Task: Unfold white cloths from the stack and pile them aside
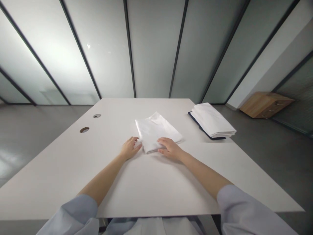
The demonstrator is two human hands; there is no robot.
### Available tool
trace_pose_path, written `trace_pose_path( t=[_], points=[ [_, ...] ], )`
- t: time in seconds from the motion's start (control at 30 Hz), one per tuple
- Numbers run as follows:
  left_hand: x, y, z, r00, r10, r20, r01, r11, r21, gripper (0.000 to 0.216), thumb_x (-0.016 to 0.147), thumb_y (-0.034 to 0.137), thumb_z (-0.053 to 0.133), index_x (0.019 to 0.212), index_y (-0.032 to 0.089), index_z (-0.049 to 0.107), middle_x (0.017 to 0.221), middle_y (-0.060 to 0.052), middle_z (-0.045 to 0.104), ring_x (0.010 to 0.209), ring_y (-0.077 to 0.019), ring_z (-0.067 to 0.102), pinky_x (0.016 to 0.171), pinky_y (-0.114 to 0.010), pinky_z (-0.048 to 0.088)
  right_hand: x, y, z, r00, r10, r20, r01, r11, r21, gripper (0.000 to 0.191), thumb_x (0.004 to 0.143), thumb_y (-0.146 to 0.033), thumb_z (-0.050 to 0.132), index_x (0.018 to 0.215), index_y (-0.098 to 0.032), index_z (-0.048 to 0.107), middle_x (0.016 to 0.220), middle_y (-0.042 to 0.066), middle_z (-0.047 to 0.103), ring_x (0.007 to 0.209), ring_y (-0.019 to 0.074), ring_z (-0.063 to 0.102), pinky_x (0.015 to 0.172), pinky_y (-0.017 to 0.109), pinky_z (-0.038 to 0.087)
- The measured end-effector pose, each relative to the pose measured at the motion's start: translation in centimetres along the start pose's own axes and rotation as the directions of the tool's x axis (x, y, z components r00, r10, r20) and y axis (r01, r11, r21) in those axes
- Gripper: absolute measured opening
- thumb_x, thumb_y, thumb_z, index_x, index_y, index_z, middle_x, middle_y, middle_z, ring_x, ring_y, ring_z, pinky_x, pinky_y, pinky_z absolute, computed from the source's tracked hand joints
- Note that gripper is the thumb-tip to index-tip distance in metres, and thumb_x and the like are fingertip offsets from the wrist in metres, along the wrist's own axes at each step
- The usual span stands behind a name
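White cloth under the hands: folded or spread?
Folded: the white cloth is a compact layered rectangle, both hands at its near edge.

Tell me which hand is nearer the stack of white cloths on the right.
Right. The right hand rests on the folded shirt, on the side toward the stack; the left hand touches the shirt's far side, farther away.

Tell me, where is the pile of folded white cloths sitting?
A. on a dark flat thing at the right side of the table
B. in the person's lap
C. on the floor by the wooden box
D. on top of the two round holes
A: the stack of folded cloths rests on a dark flat thing near the right edge of the white table, apart from both hands.
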State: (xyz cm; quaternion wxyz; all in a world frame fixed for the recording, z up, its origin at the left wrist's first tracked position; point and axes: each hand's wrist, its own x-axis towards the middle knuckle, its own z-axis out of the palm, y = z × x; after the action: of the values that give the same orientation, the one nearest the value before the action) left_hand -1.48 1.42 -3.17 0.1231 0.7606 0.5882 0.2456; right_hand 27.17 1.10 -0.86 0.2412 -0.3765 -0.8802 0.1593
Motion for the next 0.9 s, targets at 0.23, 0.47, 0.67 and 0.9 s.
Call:
trace_pose_path(
  t=[0.23,0.47,0.67,0.9],
  points=[
    [-0.3,4.6,1.0,0.923,0.367,0.114,-0.382,0.907,0.175,0.051,0.082,0.052,0.059,0.122,0.02,0.057,0.131,-0.013,0.056,0.122,-0.0301,0.049,0.106,-0.045,0.036,0.4,3.2,2.7,0.982,0.178,-0.059,-0.183,0.977,-0.11,0.048,0.083,-0.047,0.061,0.122,-0.019,0.063,0.14,0.016,0.052,0.134,0.0348,0.041,0.112,0.052,0.029],
    [2.4,7.5,3.3,0.983,0.108,0.147,-0.15,0.937,0.315,0.039,0.08,0.025,0.058,0.118,0.018,0.058,0.121,-0.011,0.062,0.114,-0.0253,0.056,0.107,-0.039,0.035,0.1,5.5,2.0,0.827,0.191,-0.529,-0.217,0.976,0.014,0.027,0.087,-0.036,0.05,0.102,-0.02,0.064,0.105,0.01,0.067,0.102,0.0262,0.059,0.096,0.044,0.043],
    [3.5,6.8,2.0,0.988,-0.142,0.06,0.107,0.909,0.402,0.025,0.08,0.026,0.058,0.103,0.02,0.062,0.108,-0.009,0.067,0.106,-0.024,0.061,0.099,-0.036,0.041,0.0,7.3,0.8,0.617,0.31,-0.724,-0.314,0.94,0.135,0.018,0.082,-0.035,0.048,0.088,-0.022,0.059,0.091,0.008,0.066,0.088,0.0247,0.057,0.085,0.042,0.046],
    [4.3,4.8,1.9,0.936,-0.347,-0.054,0.348,0.938,-0.006,0.044,0.095,0.047,0.037,0.08,0.017,0.065,0.091,-0.013,0.07,0.095,-0.0281,0.066,0.082,-0.036,0.048,0.1,5.7,0.5,0.627,0.265,-0.733,-0.275,0.955,0.111,0.017,0.085,-0.034,0.045,0.075,-0.024,0.055,0.078,0.005,0.062,0.081,0.0228,0.055,0.078,0.038,0.045]
  ],
)
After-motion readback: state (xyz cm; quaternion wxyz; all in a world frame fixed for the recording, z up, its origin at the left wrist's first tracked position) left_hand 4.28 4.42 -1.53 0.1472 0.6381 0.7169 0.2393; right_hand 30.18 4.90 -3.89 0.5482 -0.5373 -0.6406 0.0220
